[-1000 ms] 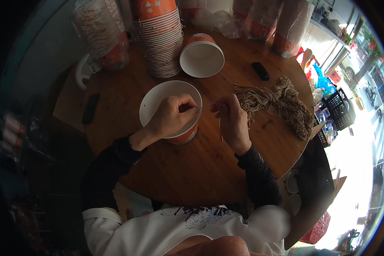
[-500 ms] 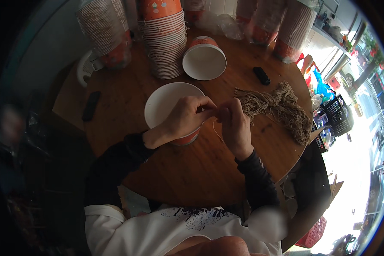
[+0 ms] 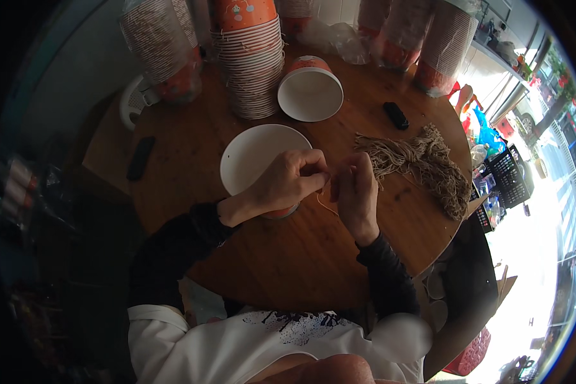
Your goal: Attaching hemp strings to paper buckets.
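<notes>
My left hand (image 3: 288,181) is closed in a pinch at the near right rim of a paper tub (image 3: 255,151), white inside and orange outside, with its mouth tilted toward me. Close beside it, my right hand (image 3: 357,203) has its fingers curled together. A thin pale string (image 3: 326,206) runs at the fingertips of both hands and hangs in a loop below them. Its ends are hidden by the fingers. Right of my right hand lies a tied bundle of tan strings (image 3: 422,163).
A second tub (image 3: 310,95) lies tipped beside a tall stack of tubs (image 3: 248,70) on the round wooden table (image 3: 281,269). Bagged stacks of tubs (image 3: 157,54) stand along the back. Two dark objects (image 3: 395,116) lie right and left. Black crates (image 3: 509,176) stand beyond the right edge.
My hands have drawn slightly apart at the fingertips, with a small gap now between them. The view has shifted a little; the tubs and string bundle stay in place.
</notes>
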Motion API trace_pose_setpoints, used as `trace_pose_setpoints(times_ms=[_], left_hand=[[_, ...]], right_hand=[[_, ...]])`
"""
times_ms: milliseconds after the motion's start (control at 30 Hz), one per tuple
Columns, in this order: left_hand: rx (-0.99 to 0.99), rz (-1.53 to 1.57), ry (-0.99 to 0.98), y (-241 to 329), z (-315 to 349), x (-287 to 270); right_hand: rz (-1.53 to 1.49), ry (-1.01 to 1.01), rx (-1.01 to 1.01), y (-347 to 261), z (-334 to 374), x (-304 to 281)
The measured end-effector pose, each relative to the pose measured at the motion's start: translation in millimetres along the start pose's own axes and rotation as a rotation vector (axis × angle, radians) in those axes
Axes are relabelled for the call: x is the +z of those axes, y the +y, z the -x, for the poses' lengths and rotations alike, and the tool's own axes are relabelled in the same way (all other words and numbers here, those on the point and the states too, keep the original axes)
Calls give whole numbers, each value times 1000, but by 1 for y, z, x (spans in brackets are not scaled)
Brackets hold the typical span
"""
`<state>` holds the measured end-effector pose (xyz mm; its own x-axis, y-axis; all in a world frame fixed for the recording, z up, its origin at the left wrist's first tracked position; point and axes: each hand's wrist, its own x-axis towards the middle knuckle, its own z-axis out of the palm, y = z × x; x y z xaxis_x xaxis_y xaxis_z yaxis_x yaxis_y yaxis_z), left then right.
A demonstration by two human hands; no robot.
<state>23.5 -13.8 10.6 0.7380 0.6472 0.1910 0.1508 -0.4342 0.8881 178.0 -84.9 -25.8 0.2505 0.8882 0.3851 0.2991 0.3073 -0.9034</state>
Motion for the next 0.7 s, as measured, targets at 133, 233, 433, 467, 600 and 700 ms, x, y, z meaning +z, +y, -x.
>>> trace_pose_setpoints(times_ms=[133, 233, 433, 467, 600, 700], left_hand=[[-18, 19, -8, -1, 4, 1], [32, 26, -4, -7, 9, 2], [62, 135, -30, 2, 6, 1], [-18, 122, -62, 4, 4, 0], [-129, 91, -86, 11, 3, 1], [-151, 202, -131, 6, 3, 4]], right_hand=[[-175, -40, 103, 1, 1, -1], [-288, -136, 175, -8, -1, -10], [-546, -213, 224, -16, -5, -22], [-581, -211, 250, -16, -5, -25], [-580, -196, 265, -9, -2, -27], [-548, -174, 286, -21, 0, -28]])
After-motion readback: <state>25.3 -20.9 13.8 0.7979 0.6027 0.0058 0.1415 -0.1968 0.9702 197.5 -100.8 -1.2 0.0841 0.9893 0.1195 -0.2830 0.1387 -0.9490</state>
